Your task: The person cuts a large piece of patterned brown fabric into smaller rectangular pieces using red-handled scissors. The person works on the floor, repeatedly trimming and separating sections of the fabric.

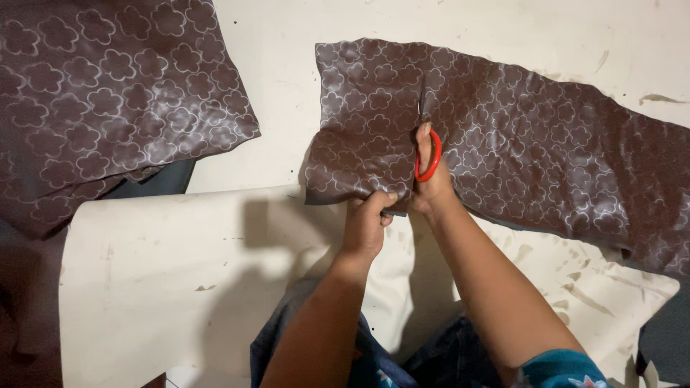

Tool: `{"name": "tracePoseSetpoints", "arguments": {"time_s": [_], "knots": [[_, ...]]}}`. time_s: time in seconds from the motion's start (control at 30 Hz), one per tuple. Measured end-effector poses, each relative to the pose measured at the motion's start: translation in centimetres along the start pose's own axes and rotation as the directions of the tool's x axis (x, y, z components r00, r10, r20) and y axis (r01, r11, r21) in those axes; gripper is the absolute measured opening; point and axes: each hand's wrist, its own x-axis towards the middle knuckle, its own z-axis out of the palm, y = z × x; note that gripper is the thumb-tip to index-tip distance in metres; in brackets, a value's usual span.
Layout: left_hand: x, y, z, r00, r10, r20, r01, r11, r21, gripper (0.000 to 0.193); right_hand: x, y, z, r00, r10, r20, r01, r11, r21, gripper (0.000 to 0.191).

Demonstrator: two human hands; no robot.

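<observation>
A long brown sheet with a pale flower pattern (525, 144) lies across a cream surface. My right hand (431, 183) grips scissors with red handles (429, 159); their blades are hidden under the sheet's fold, pointing away from me. Just left of it, my left hand (368, 223) pinches the near edge of the same sheet (359, 188) and lifts it slightly. A crease or cut line runs up from the scissors toward the far edge, and I cannot tell which.
A second brown patterned sheet (100, 100) lies at the upper left. A cream sheet, plain side up (172, 280), spreads beneath my arms. Small scraps (575, 287) lie at the right. My lap in blue cloth (374, 359) is at the bottom.
</observation>
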Motion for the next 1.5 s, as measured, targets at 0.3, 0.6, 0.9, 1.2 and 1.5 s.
{"name": "tracePoseSetpoints", "arguments": {"time_s": [0.3,0.6,0.9,1.2,1.5], "knots": [[0.1,-0.1,0.0,0.999,-0.03,-0.025,0.027,0.994,-0.107,0.013,1.1,0.8,-1.7,0.983,-0.082,-0.163,0.059,0.988,-0.144,0.087],[-0.1,-0.7,-0.2,0.999,-0.052,-0.007,0.051,0.992,-0.119,0.008,3.2,-1.9,-2.6,0.997,-0.028,0.074,0.029,0.999,-0.014,0.087],[-0.3,-0.9,-0.2,0.996,-0.091,-0.017,0.09,0.995,-0.044,0.008,2.3,-2.0,-1.9,0.994,-0.041,0.097,0.043,0.999,-0.023,0.099],[-0.5,-0.6,0.0,0.998,-0.069,-0.007,0.068,0.996,-0.063,0.017,2.6,-1.5,-2.1,0.997,-0.051,0.065,0.055,0.997,-0.06,0.105],[-0.4,-0.9,-0.3,0.996,-0.082,-0.025,0.08,0.994,-0.068,0.019,2.8,-1.2,-2.4,0.999,-0.044,-0.004,0.043,0.995,-0.092,0.103]]}}
